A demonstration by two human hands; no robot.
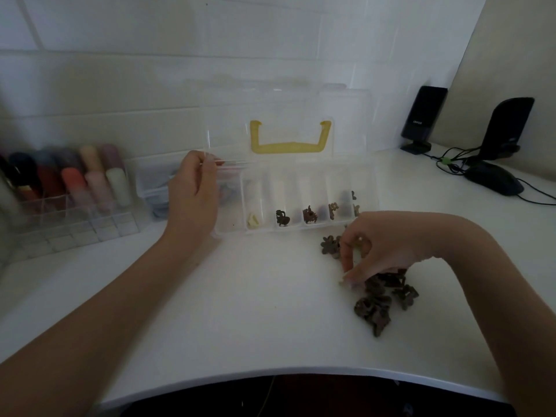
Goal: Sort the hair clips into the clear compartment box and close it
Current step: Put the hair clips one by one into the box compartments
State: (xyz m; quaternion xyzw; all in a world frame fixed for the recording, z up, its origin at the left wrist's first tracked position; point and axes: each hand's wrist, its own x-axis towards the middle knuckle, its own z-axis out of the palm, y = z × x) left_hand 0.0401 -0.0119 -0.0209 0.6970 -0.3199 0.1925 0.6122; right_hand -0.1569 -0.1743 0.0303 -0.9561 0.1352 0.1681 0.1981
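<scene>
Right hand (382, 248) is down over the pile of brown hair clips (382, 299) near the desk's (240, 311) front right, fingertips curled, pinching a pale clip (358, 253). Left hand (194, 194) grips the left end of the clear box (298, 200) at its raised lid (288, 121), yellow handle (290, 136) showing. Single clips sit in several compartments. The speaker's (422, 118) logo is too blurred to read.
</scene>
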